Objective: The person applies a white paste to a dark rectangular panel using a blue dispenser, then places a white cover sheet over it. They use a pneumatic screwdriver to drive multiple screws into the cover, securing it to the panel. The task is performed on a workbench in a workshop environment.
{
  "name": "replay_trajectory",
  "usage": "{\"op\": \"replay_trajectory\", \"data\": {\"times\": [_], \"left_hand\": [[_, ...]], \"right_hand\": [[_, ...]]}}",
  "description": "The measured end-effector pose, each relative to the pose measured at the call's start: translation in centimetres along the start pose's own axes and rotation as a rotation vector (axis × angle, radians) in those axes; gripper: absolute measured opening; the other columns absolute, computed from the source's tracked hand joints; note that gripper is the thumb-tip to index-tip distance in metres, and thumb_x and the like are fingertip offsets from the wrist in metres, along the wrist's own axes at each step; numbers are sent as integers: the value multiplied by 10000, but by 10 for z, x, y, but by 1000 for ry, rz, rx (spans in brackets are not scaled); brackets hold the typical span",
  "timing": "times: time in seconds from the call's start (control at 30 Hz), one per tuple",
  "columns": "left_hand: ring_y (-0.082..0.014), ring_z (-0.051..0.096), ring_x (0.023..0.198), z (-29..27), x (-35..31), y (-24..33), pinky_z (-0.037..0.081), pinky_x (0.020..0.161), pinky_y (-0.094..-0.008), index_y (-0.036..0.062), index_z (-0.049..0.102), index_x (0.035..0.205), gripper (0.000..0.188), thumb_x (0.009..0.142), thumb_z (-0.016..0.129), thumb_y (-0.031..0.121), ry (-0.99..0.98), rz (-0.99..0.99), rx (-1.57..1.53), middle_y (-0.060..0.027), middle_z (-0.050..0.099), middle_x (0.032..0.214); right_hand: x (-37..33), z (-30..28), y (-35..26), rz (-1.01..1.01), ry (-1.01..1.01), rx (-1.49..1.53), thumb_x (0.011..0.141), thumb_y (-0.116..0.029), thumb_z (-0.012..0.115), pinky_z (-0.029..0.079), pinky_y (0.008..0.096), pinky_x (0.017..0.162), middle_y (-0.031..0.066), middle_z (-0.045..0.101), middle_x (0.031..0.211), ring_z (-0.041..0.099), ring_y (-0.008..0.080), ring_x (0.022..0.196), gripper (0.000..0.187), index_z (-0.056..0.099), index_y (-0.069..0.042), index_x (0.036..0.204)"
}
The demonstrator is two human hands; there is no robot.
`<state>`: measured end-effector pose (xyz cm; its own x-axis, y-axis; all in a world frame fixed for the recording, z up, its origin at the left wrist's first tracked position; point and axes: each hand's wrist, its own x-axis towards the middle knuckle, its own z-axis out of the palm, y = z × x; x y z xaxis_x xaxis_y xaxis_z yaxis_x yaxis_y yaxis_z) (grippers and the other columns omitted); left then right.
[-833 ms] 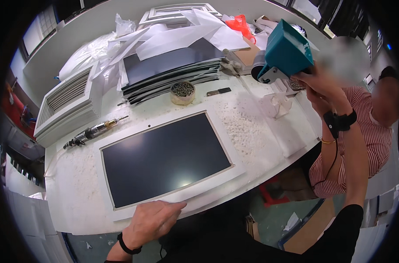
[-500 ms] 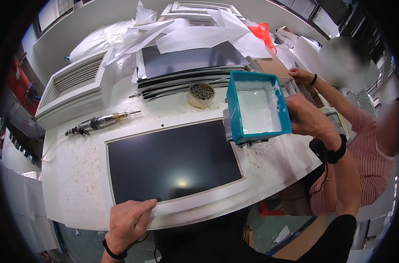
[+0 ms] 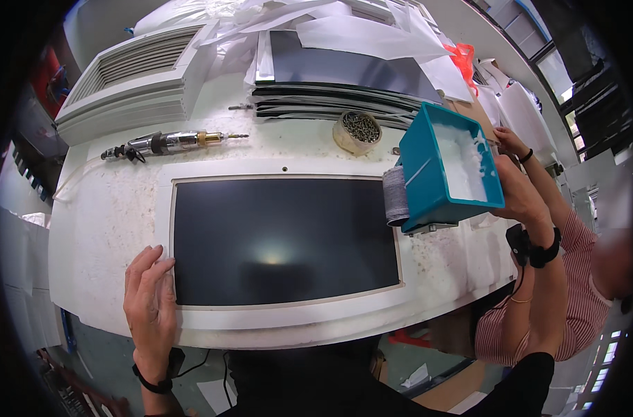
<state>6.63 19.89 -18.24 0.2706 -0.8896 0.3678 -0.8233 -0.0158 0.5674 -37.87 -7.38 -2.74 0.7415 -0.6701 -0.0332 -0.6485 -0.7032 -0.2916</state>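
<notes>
My right hand (image 3: 521, 187) grips a teal glue roller box (image 3: 427, 170) by its right side. White glue (image 3: 462, 163) shows inside, and a grey roller (image 3: 395, 197) sits on the box's left face. The box is tilted, above the right end of a dark panel (image 3: 281, 240). This panel lies inside a white frame (image 3: 302, 316) at the table's near edge. At the frame's left side my left hand (image 3: 149, 299) rests with fingers stretched out, holding nothing. Whether the roller touches the frame I cannot tell.
A power screwdriver (image 3: 174, 142) lies behind the frame, beside a round tub of screws (image 3: 359, 132). Stacked dark panels (image 3: 344, 69) and white slatted frames (image 3: 128, 76) stand farther back. At the right a co-worker in a striped shirt (image 3: 573, 299) reaches toward the table.
My left hand has moved left from the near edge to the frame's left side, its fingers straighter. The view has shifted; the glue box stays in my right hand, still over the panel's right end.
</notes>
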Motion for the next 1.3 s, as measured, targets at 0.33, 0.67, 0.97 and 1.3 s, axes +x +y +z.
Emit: {"op": "replay_trajectory", "data": {"times": [0.33,0.67,0.97,1.3], "left_hand": [[-387,570,1297,11,-4,-12,441,1105,-459,-2,694,1129,275,876,604,-64,2,-70,-60,-212,626,1340],[-403,553,1322,12,-1,-11,434,1115,-482,4,709,1152,281,895,606,-44,-24,-38,-9,-194,659,1332],[-411,556,1297,9,0,-8,460,1081,-481,15,724,1142,310,843,674,-49,-36,35,78,-165,692,1295],[-424,553,1282,10,1,-13,453,1069,-491,3,724,1132,314,841,632,-73,-46,89,33,-152,703,1291]], "right_hand": [[12,11,-9,56,-71,-91,794,-116,772,490,387,656,217,637,750,582,382,665,207,648,35,861],[27,17,-10,-179,-17,-284,806,-122,786,503,372,671,206,672,749,643,333,683,204,679,42,867],[45,34,-30,-130,-117,-17,791,-85,780,502,412,643,256,631,814,551,450,697,207,650,49,879],[132,62,-86,-431,-243,77,800,-6,714,523,435,656,256,627,773,580,470,703,166,644,54,938]]}}
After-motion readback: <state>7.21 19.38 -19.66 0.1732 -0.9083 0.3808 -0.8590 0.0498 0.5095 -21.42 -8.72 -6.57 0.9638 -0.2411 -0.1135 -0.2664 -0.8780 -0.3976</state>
